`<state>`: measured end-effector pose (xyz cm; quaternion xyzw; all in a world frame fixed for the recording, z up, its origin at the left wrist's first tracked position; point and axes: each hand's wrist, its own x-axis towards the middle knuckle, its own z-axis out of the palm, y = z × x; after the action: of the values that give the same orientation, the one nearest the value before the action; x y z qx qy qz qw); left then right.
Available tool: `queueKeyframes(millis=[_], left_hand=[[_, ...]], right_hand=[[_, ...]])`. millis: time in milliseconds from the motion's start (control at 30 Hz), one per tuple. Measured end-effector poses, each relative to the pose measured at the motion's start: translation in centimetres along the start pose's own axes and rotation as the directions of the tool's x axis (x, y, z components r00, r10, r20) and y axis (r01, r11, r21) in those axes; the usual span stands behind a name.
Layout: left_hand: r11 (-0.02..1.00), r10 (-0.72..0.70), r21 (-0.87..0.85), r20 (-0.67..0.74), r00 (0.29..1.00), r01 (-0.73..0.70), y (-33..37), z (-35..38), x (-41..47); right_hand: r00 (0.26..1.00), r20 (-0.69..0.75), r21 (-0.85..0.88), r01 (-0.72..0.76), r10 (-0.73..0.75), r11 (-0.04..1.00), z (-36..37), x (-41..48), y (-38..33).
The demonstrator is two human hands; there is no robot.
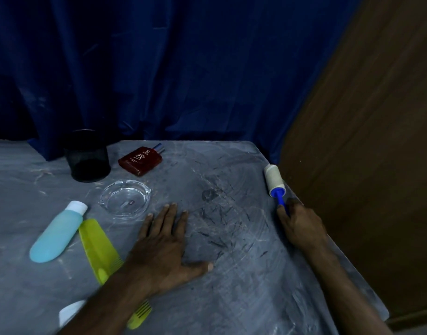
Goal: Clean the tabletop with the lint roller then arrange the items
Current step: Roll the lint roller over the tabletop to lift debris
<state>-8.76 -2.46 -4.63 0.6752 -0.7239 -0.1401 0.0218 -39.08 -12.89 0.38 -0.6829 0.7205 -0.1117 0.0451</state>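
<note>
A lint roller (274, 180) with a white roll and blue handle lies near the right edge of the grey tabletop (231, 274). My right hand (300, 223) grips its handle. My left hand (166, 245) rests flat on the table with the fingers spread, holding nothing. Dark hairs and scuffs (217, 213) are scattered between the two hands. On the left lie a light blue bottle (56, 233), a yellow-green comb (103, 252) partly under my left forearm, a clear glass ashtray (125, 198), a red perfume bottle (141, 160) and a black mesh cup (88, 157).
A blue curtain (183, 68) hangs behind the table's far edge. A brown wooden panel (376, 141) stands close along the right edge. A white object (69, 310) shows partly beside my left forearm at the lower left.
</note>
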Motion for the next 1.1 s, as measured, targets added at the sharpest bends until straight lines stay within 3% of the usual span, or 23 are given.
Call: queueKeyframes(millis=[167,667,1100], left_hand=[[1.0,-0.001,-0.016,-0.014,1.0,0.001,0.3,-0.2,-0.1],[0.999,0.007,-0.037,-0.024,1.0,-0.008,0.4,-0.4,-0.4],[0.998,0.041,-0.046,0.005,0.999,-0.041,0.0,-1.0,-0.4]], right_hand=[[0.993,0.065,-0.014,0.103,-0.102,0.995,1.2,-0.3,-3.0],[0.915,0.051,-0.106,0.404,-0.4,0.909,3.3,-3.5,-11.2],[0.875,0.052,0.005,0.481,-0.481,0.877,3.9,-6.7,-13.3]])
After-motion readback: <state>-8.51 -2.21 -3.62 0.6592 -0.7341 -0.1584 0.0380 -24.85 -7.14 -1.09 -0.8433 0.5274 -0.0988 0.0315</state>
